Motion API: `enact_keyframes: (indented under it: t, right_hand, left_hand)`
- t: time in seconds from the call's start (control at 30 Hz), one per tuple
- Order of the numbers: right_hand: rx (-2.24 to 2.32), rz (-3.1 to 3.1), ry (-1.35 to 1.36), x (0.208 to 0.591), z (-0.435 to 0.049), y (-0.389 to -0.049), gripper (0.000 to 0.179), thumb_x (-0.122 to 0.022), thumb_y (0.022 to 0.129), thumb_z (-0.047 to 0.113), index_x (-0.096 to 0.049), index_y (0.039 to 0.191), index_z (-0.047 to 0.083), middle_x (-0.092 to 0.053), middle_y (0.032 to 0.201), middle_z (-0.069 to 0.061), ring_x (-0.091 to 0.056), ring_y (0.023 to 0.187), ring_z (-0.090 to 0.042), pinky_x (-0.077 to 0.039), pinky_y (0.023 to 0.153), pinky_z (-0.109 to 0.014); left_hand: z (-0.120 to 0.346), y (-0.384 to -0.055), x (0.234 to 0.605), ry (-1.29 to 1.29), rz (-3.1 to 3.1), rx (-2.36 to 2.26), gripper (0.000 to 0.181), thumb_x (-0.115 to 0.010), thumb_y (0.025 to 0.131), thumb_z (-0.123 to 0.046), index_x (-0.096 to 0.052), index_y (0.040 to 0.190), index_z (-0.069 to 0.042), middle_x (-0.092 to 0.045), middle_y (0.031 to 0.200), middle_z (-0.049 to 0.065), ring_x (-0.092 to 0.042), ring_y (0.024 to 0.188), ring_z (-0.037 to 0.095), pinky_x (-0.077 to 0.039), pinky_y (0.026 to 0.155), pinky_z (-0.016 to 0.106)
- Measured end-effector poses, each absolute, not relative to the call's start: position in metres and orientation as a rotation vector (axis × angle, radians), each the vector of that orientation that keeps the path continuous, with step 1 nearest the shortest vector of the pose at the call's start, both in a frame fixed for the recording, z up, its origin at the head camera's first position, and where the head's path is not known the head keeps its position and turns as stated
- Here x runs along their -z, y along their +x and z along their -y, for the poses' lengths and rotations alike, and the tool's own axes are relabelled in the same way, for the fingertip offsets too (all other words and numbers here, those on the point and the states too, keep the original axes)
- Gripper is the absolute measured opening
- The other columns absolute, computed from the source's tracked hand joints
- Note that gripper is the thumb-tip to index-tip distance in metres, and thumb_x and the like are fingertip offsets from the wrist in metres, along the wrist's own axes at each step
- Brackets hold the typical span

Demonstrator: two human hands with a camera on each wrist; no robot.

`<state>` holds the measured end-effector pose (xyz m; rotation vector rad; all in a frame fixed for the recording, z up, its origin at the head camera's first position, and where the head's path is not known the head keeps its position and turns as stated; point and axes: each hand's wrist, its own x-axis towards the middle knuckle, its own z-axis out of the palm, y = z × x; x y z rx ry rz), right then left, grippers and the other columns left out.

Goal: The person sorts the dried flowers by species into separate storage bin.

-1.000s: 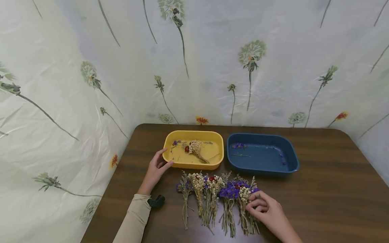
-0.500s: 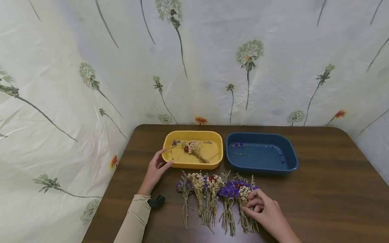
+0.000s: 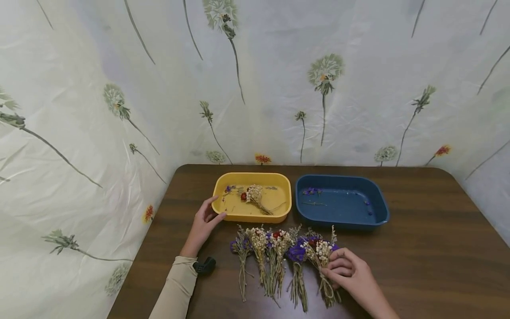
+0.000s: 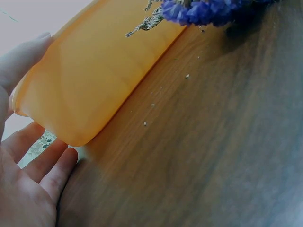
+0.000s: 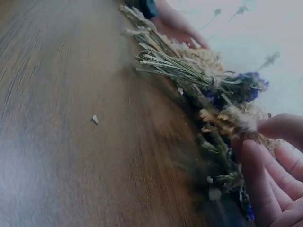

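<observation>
Pinching a white-flowered bouquet [image 3: 320, 256] near its tie, the right hand [image 3: 347, 268] works at the right end of a row of dried bunches on the table [image 3: 422, 217]. The bouquet leans, its heads overlapping the neighbouring purple bunch [image 3: 296, 252]; whether its stems are off the wood cannot be told. Other bunches [image 3: 259, 243] lie side by side to the left, stems toward the person.

Beyond them, the left hand's [image 3: 201, 227] grip is spread, thumb and fingers touching either side of a corner of the yellow tray [image 3: 251, 219], which contains one bouquet [image 3: 255, 197] and loose sprigs. Just right of that tray stands the blue tray [image 3: 342, 223], with only scraps of purple flower and stem inside. Behind hangs a dandelion-print backdrop [image 3: 275, 79].

The step in hand looks like picking one bouquet from the row. The next move calls for a light, steady pinch and a clean lift, without snagging neighbouring heads.
</observation>
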<state>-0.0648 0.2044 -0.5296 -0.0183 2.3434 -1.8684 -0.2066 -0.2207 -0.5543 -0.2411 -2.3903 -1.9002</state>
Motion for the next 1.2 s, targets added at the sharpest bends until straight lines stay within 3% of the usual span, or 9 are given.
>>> enact_keyframes:
  t: [0.4, 0.73, 1.2]
  right_hand:
    - [1.922, -2.345, -0.025, 0.521, -0.203, -0.063, 0.027, -0.078, 0.092, 0.009, -0.064, 0.109, -0.006, -0.075, 0.089, 0.001, -0.075, 0.075, -0.011, -0.062, 0.061, -0.034]
    - [2.025, -2.412, -0.182, 0.513, -0.21, -0.064, 0.017, -0.075, 0.09, -0.004, -0.066, 0.104, -0.009, -0.077, 0.091, 0.007, -0.078, 0.084, -0.008, -0.062, 0.065, -0.025]
    - [1.931, -2.49, -0.214, 0.499, -0.208, -0.079, 0.017, -0.076, 0.091, 0.002, -0.068, 0.104, -0.004, -0.077, 0.089, 0.007, -0.076, 0.078, -0.01, -0.062, 0.062, -0.03]
  left_hand:
    - [0.221, -0.206, 0.554, -0.23, 2.393, 1.898, 0.064, -0.074, 0.097, -0.018, -0.045, 0.153, -0.007, -0.044, 0.16, 0.015, -0.047, 0.146, 0.036, -0.043, 0.115, 0.06]
    - [0.221, -0.206, 0.554, -0.242, 2.392, 1.905, 0.065, -0.074, 0.097, -0.019, -0.043, 0.154, -0.008, -0.042, 0.161, 0.016, -0.045, 0.148, 0.038, -0.042, 0.115, 0.06]
    - [0.22, -0.207, 0.553, -0.238, 2.399, 1.893, 0.065, -0.073, 0.098, -0.018, -0.043, 0.154, -0.005, -0.044, 0.159, 0.017, -0.049, 0.143, 0.037, -0.045, 0.113, 0.057]
